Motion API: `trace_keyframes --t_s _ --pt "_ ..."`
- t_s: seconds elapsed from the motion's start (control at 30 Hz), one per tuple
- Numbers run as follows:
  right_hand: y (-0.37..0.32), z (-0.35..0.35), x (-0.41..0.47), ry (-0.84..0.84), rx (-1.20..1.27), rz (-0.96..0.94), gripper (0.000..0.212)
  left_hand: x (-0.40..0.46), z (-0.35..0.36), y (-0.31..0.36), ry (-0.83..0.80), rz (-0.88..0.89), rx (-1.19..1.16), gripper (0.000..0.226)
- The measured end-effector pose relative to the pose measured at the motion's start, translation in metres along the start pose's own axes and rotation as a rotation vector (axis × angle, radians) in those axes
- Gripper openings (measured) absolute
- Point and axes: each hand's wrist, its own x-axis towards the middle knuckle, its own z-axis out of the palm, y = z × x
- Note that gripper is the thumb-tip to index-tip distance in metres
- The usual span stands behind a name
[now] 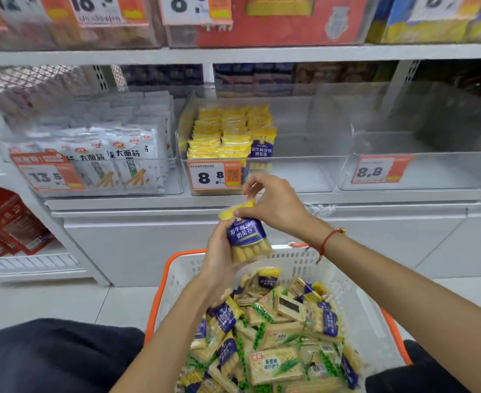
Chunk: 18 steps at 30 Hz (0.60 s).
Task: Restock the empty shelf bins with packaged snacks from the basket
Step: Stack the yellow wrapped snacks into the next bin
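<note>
Head view: two hands hold one snack pack [248,236] above the basket [355,302].
Left hand [219,251] grips its body; right hand [273,202] pinches its yellow top edge.

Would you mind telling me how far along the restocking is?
Partly done: the middle bin holds yellow-and-blue packs on its left side only. In hand: the left hand and right hand hold one pack. Left: the empty right bin and a basket of snacks.
</note>
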Motion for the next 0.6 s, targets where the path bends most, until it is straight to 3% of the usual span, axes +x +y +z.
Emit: trace_keyframes --t_s 0.17,0.27,0.3,0.37,0.47,0.6 --pt "-0.013 -0.034 0.021 0.024 0.049 0.057 0.029 0.014 0.018 0.020 -0.040 0.076 0.121 0.021" --pt "-0.025 -0.070 0.039 -0.282 0.151 0.281 0.046 0.027 0.031 0.044 -0.052 0.211 0.302 0.039" --pt "-0.028 -0.082 0.044 -0.408 0.166 0.319 0.045 0.033 0.038 0.055 -0.054 0.253 0.352 0.048" --pt "-0.027 -0.097 0.054 -0.544 0.219 0.316 0.029 0.043 0.054 0.080 -0.043 0.333 0.485 0.044" --pt "-0.018 -0.111 0.069 -0.487 0.317 0.258 0.017 0.062 0.072 0.113 -0.049 0.384 0.669 0.033" --pt "0.005 -0.119 0.084 -0.317 0.292 0.104 0.028 0.085 0.089 0.150 -0.134 0.429 1.022 0.029"
